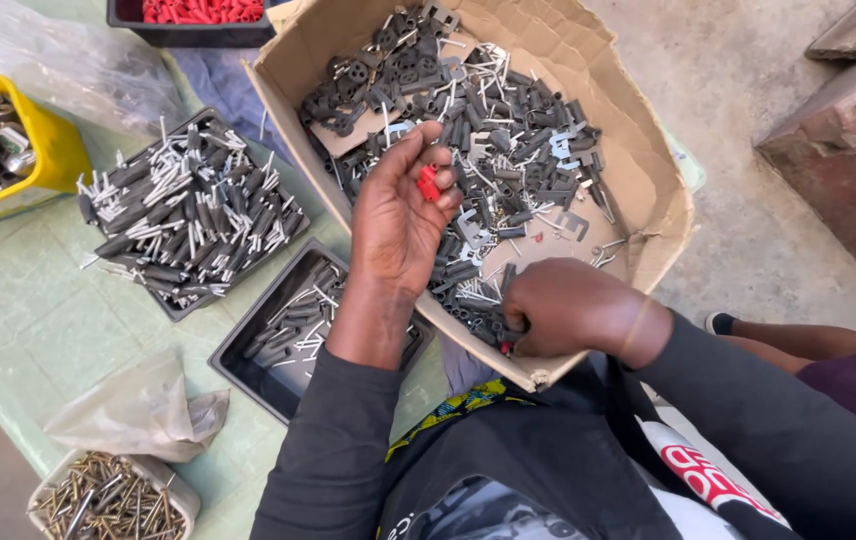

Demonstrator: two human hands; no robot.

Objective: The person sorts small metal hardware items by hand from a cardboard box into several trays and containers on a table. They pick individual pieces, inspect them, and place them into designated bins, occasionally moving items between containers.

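Note:
My left hand (400, 215) is raised palm-up over a cardboard box (648, 215) and holds a small red plastic piece (429, 184) between its fingers. My right hand (558, 305) reaches into the near corner of the box, its fingers closed in a heap of small black parts (473, 305). The box holds many black plastic pieces and metal pins (508, 130), mixed together.
A black tray (248, 360) under my left forearm holds black-sleeved pins. Another tray heaped with such pins (188, 210) lies to the left. A yellow bin (53, 150), a bin of red parts (198, 12), a tub of screws (108, 500) and plastic bags (138, 410) stand around.

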